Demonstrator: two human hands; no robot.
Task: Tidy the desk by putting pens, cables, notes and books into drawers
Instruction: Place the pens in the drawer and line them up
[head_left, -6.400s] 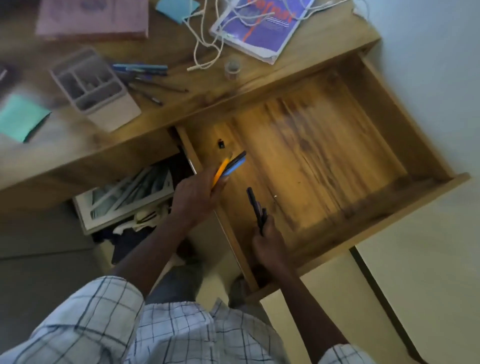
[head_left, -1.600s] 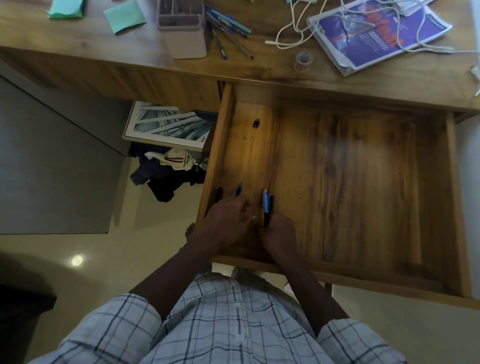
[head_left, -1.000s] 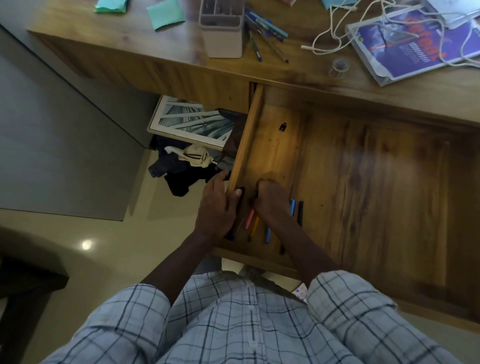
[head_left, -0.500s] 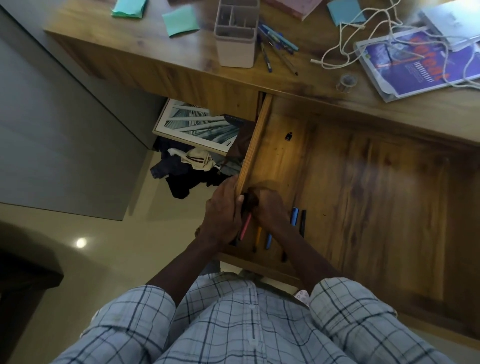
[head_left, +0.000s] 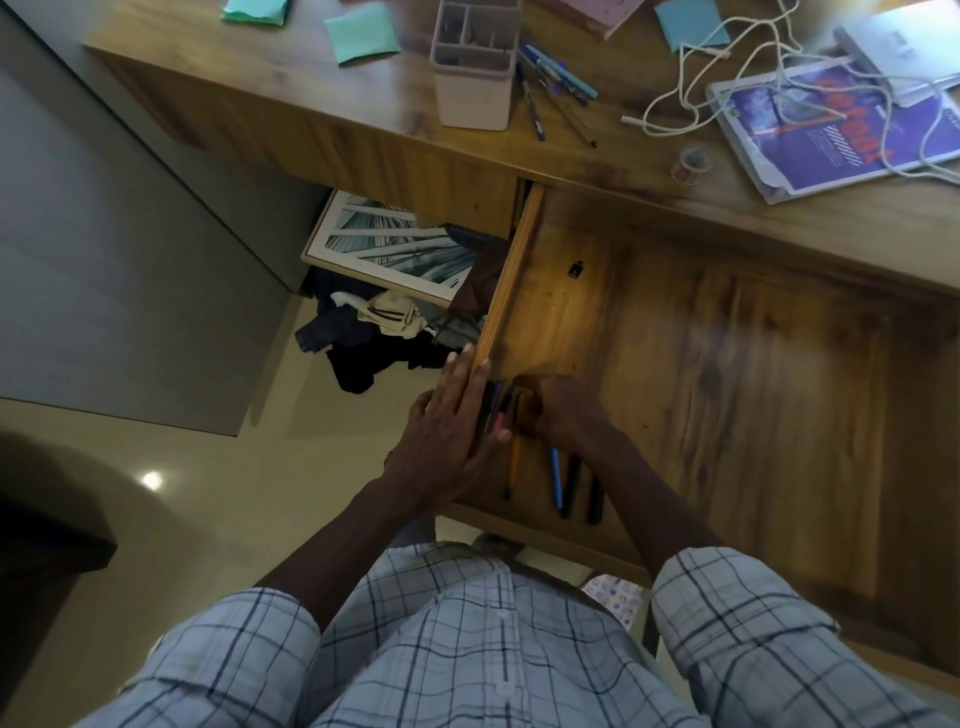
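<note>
Lining pens in the open wooden drawer (head_left: 727, 395), task barely begun.
My flat, spread left hand (head_left: 449, 431) braces its wall; my curled right hand (head_left: 563, 415) nudges loose pens (head_left: 556, 475) at six o'clock; twelve o'clock desktop clutter remains.

Floor (head_left: 208, 519): pale, glossy tile, with one bright light reflection (head_left: 151, 480) at left. Grey panel (head_left: 104, 291) stands along the left side. Wooden surface (head_left: 322, 109) spans the top. Beneath it, a framed picture (head_left: 389, 249) lies over a heap of dark clothing (head_left: 363, 343). Dark furniture corner (head_left: 41, 561) at lower left. Lighting dim overall.
</note>
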